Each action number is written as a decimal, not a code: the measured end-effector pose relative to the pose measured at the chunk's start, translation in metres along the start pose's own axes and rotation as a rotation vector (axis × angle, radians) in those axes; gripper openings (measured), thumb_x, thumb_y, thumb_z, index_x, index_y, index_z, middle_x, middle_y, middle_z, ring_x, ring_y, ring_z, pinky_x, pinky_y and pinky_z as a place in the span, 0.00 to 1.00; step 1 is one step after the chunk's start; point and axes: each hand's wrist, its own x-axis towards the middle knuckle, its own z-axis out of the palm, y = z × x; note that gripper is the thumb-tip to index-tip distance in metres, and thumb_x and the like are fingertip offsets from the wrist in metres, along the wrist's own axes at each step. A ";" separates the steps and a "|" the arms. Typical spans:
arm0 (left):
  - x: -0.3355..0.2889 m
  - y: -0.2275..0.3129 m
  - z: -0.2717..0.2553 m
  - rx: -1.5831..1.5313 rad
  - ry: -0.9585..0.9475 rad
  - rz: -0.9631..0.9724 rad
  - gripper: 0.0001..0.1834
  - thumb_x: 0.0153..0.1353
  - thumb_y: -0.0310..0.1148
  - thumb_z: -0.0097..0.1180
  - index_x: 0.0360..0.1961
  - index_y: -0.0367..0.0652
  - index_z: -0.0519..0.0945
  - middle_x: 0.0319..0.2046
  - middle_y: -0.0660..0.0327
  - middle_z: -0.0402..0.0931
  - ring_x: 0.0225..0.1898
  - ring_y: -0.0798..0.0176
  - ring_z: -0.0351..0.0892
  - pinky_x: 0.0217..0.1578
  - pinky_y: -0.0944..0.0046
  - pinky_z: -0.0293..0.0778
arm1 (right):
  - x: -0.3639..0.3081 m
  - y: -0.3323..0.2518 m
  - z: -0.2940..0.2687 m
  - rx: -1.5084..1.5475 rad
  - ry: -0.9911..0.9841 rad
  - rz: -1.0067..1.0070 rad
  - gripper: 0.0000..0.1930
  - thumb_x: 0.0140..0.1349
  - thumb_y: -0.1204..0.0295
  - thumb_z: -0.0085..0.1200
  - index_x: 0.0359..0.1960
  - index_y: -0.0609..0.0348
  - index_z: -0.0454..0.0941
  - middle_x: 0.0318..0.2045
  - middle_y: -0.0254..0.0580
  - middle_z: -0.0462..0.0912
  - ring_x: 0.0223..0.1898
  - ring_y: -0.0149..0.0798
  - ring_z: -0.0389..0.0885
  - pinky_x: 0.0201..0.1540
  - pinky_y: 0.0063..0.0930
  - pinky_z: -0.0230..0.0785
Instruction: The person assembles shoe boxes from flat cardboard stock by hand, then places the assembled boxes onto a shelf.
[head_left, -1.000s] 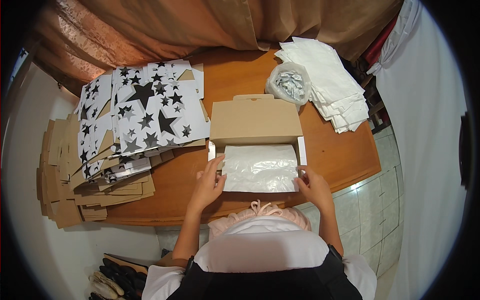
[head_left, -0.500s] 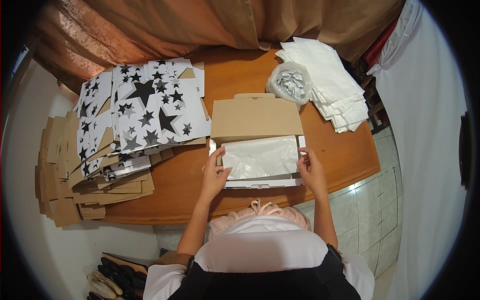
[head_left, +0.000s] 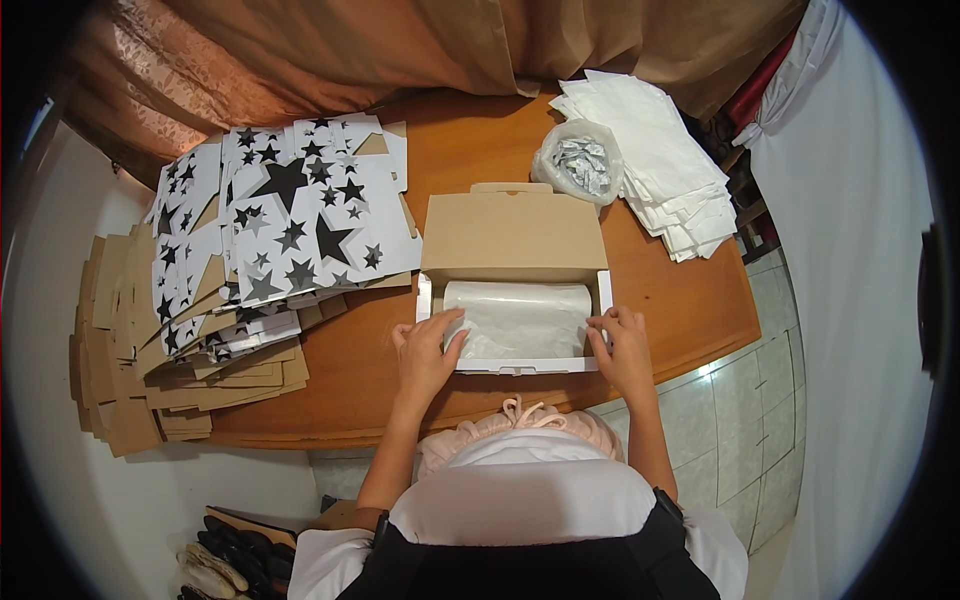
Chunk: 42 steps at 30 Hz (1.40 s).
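Observation:
A cardboard box (head_left: 515,235), brown inside with white edges, stands on the table before me with its lid raised at the back. Inside it lies a shiny whitish plastic packet (head_left: 517,318), which fills most of the bottom. My left hand (head_left: 427,352) is over the box's left wall, thumb apart from the fingers, its tips at the packet's left edge. At the opposite wall my right hand (head_left: 624,350) bends its spread fingers over the rim beside the packet's right end. Neither hand visibly grips anything.
On the left of the wooden table (head_left: 690,310) lie star-printed flat cartons (head_left: 300,220) and brown cardboard pieces (head_left: 120,340). Behind the box, to the right, sits a clear bag of small silvery packets (head_left: 582,165). White sheets (head_left: 655,160) are stacked beside it.
The packet has settled flatter and lower inside the box. Both hands have shifted slightly, their fingers now reaching inward over the side walls.

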 end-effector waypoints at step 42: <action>0.074 -0.086 0.032 -1.353 0.344 -0.422 0.31 0.62 0.58 0.29 0.42 0.41 0.72 0.39 0.61 0.73 0.44 0.65 0.67 0.50 0.67 0.57 | 0.106 0.038 0.065 1.236 0.321 0.293 0.23 0.68 0.58 0.29 0.48 0.64 0.70 0.46 0.43 0.75 0.49 0.35 0.71 0.54 0.28 0.57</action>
